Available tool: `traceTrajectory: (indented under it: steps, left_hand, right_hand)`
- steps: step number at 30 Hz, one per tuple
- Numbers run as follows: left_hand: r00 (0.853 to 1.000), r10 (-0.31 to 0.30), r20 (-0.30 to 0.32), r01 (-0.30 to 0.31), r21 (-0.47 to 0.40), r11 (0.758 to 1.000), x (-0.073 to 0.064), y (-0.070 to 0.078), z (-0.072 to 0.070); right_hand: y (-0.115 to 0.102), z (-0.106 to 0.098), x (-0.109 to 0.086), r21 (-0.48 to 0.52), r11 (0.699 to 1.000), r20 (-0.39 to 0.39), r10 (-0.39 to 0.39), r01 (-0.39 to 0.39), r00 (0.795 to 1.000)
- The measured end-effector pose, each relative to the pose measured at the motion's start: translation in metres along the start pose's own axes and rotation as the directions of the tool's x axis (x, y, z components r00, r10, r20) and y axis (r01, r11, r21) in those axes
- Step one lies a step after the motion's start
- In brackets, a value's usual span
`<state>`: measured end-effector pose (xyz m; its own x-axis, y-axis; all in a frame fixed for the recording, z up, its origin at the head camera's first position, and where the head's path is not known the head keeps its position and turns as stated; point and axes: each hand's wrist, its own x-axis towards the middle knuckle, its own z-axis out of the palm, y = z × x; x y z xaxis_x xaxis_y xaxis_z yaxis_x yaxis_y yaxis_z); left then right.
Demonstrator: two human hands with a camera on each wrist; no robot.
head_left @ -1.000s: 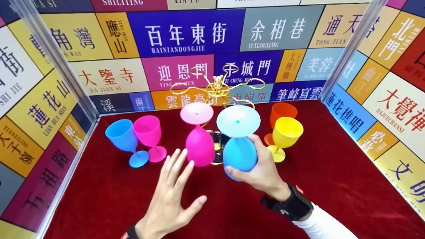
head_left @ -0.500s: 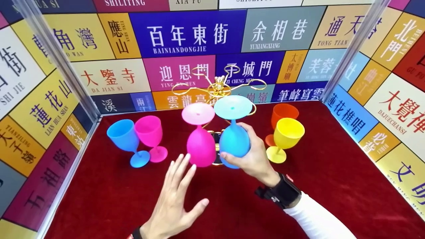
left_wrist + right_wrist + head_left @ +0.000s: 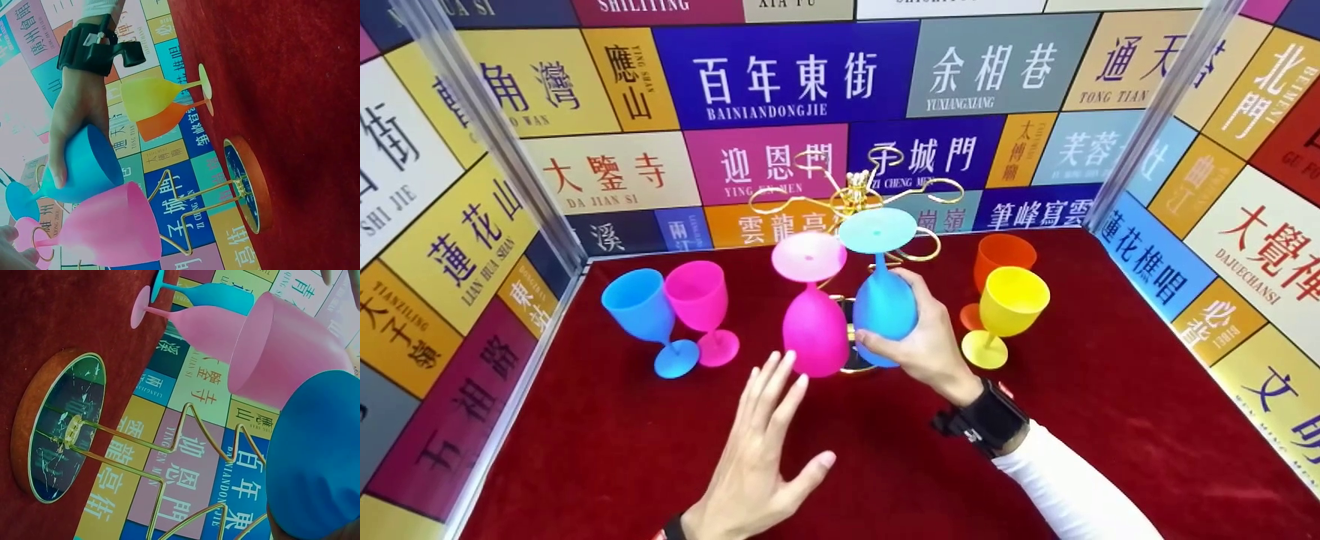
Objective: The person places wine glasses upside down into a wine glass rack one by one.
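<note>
My right hand (image 3: 934, 352) grips the bowl of an upside-down blue goblet (image 3: 885, 304), whose foot overlaps a loop of the gold wire rack (image 3: 856, 196). Just left of it, a pink goblet (image 3: 814, 330) hangs upside down, and the left wrist view shows a gold loop around its stem. My left hand (image 3: 756, 457) is held with fingers extended and thumb spread, its fingertips close to the pink bowl in the head view. The rack's round, dark-topped base (image 3: 70, 427) stands on the red cloth.
Upright on the left of the red cloth (image 3: 660, 465) are another blue goblet (image 3: 637, 300) and another pink goblet (image 3: 695, 296). A yellow goblet (image 3: 1014, 300) and an orange goblet (image 3: 1003, 251) stand upright on the right. Printed panels (image 3: 780, 82) enclose the back and sides.
My right hand has carried the blue goblet back and to the left, close beside the hanging pink one. My left hand has shifted only slightly.
</note>
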<state>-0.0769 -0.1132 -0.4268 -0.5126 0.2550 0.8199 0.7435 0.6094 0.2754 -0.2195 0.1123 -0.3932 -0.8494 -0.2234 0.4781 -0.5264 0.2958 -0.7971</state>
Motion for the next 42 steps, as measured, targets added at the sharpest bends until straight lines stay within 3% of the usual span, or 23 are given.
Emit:
traceTrajectory:
  steps: [11, 26, 42]
  left_hand:
    - [1.0, -0.006, 0.017, 0.006, -0.007, 1.0, -0.003, 0.002, 0.004]
    - [1.0, -0.003, 0.025, 0.003, -0.019, 1.0, -0.004, 0.004, 0.005]
    - [0.999, -0.011, 0.037, 0.012, -0.016, 1.0, -0.006, 0.003, 0.006]
  right_hand:
    - [0.006, 0.004, 0.011, -0.03, 0.993, 0.011, 0.117, -0.117, 0.993]
    - [0.018, -0.003, 0.012, -0.059, 0.996, -0.059, 0.056, -0.06, 0.997]
    - [0.031, -0.007, 0.011, -0.036, 0.994, -0.094, 0.101, -0.105, 0.99]
